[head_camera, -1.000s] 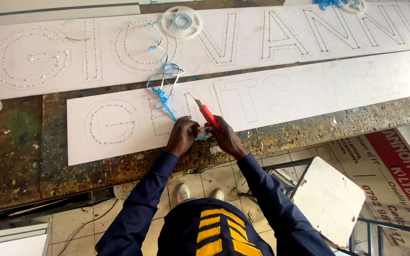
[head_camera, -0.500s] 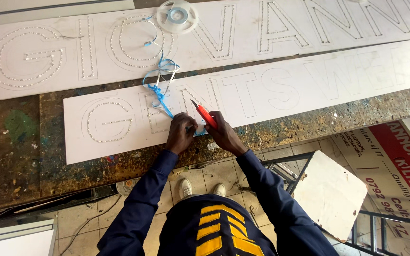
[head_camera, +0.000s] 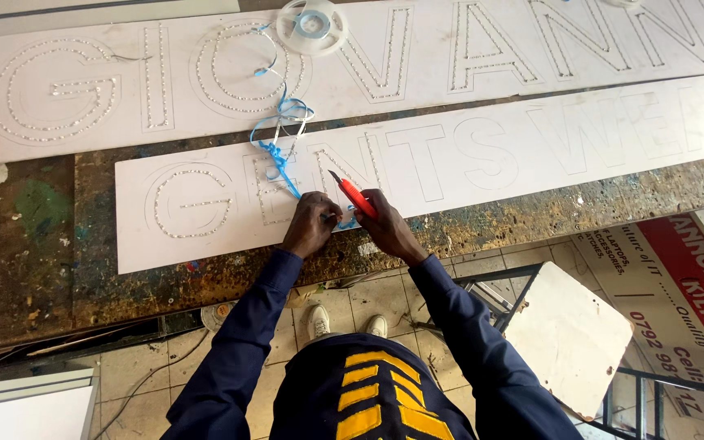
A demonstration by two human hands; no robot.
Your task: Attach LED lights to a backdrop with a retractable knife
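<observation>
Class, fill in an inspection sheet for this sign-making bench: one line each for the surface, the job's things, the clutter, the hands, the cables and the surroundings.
Surface: worn bench, stained with paint and scuffed.
Job's things: near white panel with outlined letters, the leftmost ones studded with small dots; red-handled knife; blue wire trailing across the panel.
Clutter: clear reel resting on the far white panel; nothing else loose seen.
Hands: left hand presses on the near panel's edge; right hand holds the knife, blade pointing away.
Cables: thin cord on the floor.
Surroundings: tiled floor, white stool, red and white printed board at right.
</observation>
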